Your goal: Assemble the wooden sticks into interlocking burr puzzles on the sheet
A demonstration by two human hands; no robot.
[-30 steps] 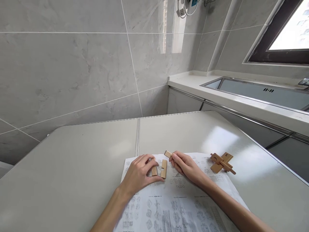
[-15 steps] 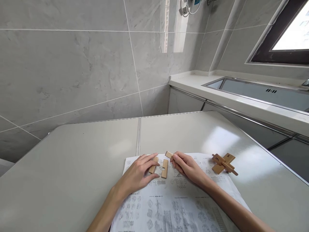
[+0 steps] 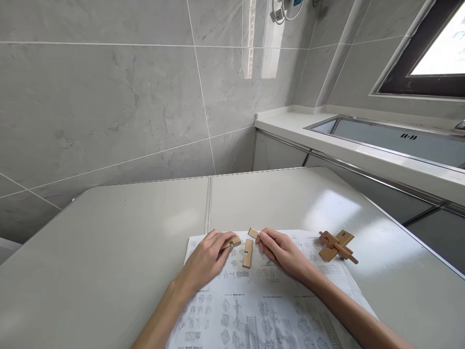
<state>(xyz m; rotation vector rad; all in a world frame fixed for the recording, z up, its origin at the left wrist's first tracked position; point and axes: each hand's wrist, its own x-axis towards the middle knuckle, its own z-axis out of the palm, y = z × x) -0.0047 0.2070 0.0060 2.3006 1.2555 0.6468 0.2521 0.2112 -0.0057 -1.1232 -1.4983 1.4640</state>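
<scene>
My left hand (image 3: 209,253) is closed on a notched wooden puzzle piece (image 3: 234,241), whose right end sticks out past the fingertips. Between thumb and fingers, my right hand (image 3: 278,248) pinches another wooden puzzle piece (image 3: 253,233); most of that piece is hidden by the hand. A third wooden piece (image 3: 247,253), with a notch in its left side, lies on the printed sheet (image 3: 250,291) between the two hands, touched by neither. The sheet shows many small line drawings of puzzle shapes.
Right of my right hand sits an assembled cross-shaped wooden puzzle (image 3: 337,245) with numbers on it, at the sheet's edge. The pale table (image 3: 145,228) has a seam across it. A counter with a sink (image 3: 392,138) runs along the right; a grey tiled wall (image 3: 109,97) stands behind.
My left hand has closed round its piece, which was lying under spread fingers, and turned it so it points rightward. My right hand and the middle piece have stayed in place.
</scene>
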